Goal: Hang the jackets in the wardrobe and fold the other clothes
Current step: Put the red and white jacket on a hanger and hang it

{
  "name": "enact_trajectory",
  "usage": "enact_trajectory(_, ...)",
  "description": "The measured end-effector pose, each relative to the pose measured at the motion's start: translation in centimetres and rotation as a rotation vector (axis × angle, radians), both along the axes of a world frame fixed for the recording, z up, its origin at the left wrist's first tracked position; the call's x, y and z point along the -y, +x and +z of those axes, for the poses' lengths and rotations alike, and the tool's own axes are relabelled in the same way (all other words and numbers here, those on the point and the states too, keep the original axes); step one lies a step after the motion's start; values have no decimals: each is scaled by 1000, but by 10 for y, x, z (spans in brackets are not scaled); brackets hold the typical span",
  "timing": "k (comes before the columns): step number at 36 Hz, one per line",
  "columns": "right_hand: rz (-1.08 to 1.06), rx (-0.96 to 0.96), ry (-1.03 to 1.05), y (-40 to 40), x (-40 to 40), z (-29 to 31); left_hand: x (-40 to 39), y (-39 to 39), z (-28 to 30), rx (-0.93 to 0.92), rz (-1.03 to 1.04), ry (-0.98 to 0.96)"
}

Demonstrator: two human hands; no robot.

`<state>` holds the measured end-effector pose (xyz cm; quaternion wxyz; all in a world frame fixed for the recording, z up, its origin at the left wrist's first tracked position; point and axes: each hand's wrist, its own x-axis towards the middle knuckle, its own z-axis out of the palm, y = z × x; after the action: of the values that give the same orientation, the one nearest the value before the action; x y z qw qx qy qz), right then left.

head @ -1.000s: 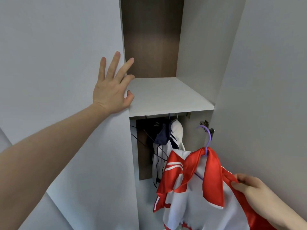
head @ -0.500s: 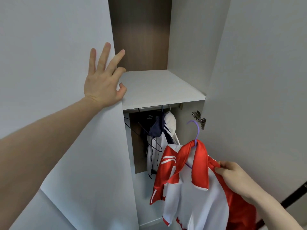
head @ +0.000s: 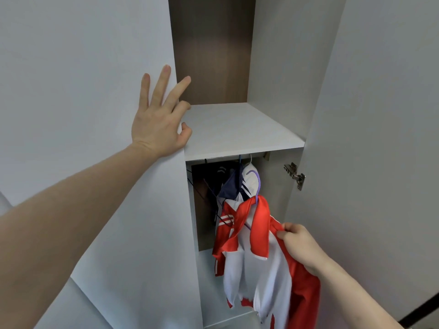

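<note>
Wardrobe [head: 237,129] ajar | left hand [head: 158,119] flat on door [head: 83,91], fingers spread | right hand [head: 300,243] pinching jacket [head: 261,269] on hanger [head: 257,184]

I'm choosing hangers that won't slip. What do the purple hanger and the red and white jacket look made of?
Thin purple hanger: probably plastic or coated wire; smooth, evenly coloured hook. Red and white jacket: likely smooth synthetic sportswear fabric; faint sheen, soft drape.

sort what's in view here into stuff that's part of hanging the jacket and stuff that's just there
Part of the job:
red and white jacket
purple hanger
right hand gripping the jacket
left hand on the wardrobe door

Just there:
shelf
door hinge
</note>
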<state>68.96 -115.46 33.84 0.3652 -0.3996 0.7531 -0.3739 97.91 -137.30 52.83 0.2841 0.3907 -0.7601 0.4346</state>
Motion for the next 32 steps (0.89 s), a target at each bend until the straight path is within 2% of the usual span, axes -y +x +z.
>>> enact_trajectory(17, -31, -59, -99, 19, 120, 9, 5, -2, -2, -6, -2, -42)
enact_trajectory(32, -13, -82, 0, 10, 215, -4, 11, -2, -3, -10, -42, -133)
